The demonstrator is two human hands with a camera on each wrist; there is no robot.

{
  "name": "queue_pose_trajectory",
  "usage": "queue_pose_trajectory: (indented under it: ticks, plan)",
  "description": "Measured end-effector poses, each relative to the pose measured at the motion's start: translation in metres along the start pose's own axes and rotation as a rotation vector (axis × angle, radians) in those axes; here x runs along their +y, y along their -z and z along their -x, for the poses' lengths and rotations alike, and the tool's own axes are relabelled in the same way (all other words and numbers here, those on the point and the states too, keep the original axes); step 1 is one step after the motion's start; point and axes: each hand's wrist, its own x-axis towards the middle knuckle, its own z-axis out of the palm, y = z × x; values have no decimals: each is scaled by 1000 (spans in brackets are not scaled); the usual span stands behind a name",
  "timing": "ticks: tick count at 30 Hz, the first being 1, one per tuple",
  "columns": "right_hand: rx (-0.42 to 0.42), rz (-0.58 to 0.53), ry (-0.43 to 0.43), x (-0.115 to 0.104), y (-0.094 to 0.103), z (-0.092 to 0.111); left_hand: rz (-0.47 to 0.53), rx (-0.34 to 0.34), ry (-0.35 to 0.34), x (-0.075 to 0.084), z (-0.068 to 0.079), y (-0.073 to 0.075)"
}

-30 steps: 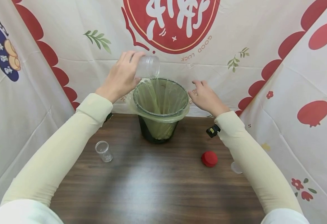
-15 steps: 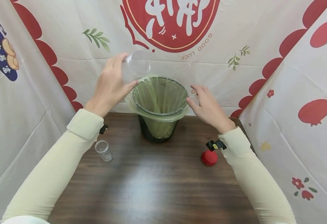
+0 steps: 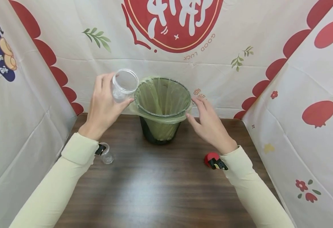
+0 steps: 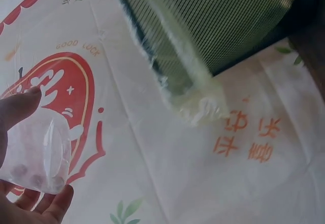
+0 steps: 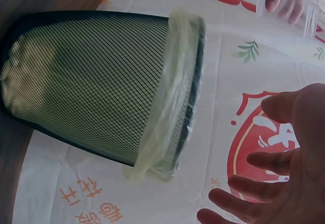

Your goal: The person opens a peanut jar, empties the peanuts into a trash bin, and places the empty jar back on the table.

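Observation:
My left hand [image 3: 101, 103] grips a wide-mouthed clear plastic jar [image 3: 124, 85] just left of a black mesh trash bin [image 3: 161, 130]. Its mouth tilts up toward the head camera, and thumb and fingers wrap round its sides, as the jar [image 4: 45, 148] also shows in the left wrist view. A pale yellow-green bag [image 3: 166, 119] lines the bin and folds over its rim. At the bin's right side, my right hand [image 3: 209, 125] holds nothing; its fingers are spread, with thumb and index fingertip close to the bagged rim.
A smaller clear jar [image 3: 107, 157] stands on the dark wooden table [image 3: 155, 186], partly behind the left wrist strap. A round red piece [image 3: 211, 158] lies at right, partly covered by the right wrist camera. Printed white cloth [image 3: 75, 71] encloses the back and sides.
The left hand has brought the jar left and down from over the bin and turned its mouth upward. My right hand has come down slightly toward the bin's rim.

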Motion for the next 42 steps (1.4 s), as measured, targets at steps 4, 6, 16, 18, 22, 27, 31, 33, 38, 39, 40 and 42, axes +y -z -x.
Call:
queue_pose_trajectory:
  ticks: [4, 6, 16, 18, 22, 27, 31, 33, 38, 39, 40, 42]
  plan:
    - [-7, 8, -27, 1, -5, 11, 38, -14, 30, -5, 19, -10]
    - [-7, 5, -26, 2, -7, 17, 50, -37, 45, -7, 30, -17]
    - [3, 51, -31, 12, -18, 35, 34, -75, 140, -26, 88, -50]
    - [-16, 79, -36, 14, -22, 39, 53, -90, 181, -31, 99, -54]
    - [-50, 100, -59, 18, -30, 48, 99, -130, 271, -39, 120, -61]
    - [-77, 109, -57, 22, -40, 57, 126, -150, 394, -48, 144, -69]
    - [-94, 116, -43, 23, -48, 63, 117, -152, 442, -57, 163, -78]
    - [-98, 114, -45, 23, -51, 66, 106, -149, 453, -63, 172, -84]
    - [-119, 93, -64, 24, -58, 71, 93, -155, 509, -77, 196, -94]
    - [-124, 89, -66, 23, -60, 73, 88, -159, 523, -79, 200, -96]
    - [-128, 87, -65, 23, -61, 74, 85, -156, 530, -82, 204, -98]
    - [-141, 81, -68, 22, -65, 76, 58, -152, 536, -101, 217, -110]
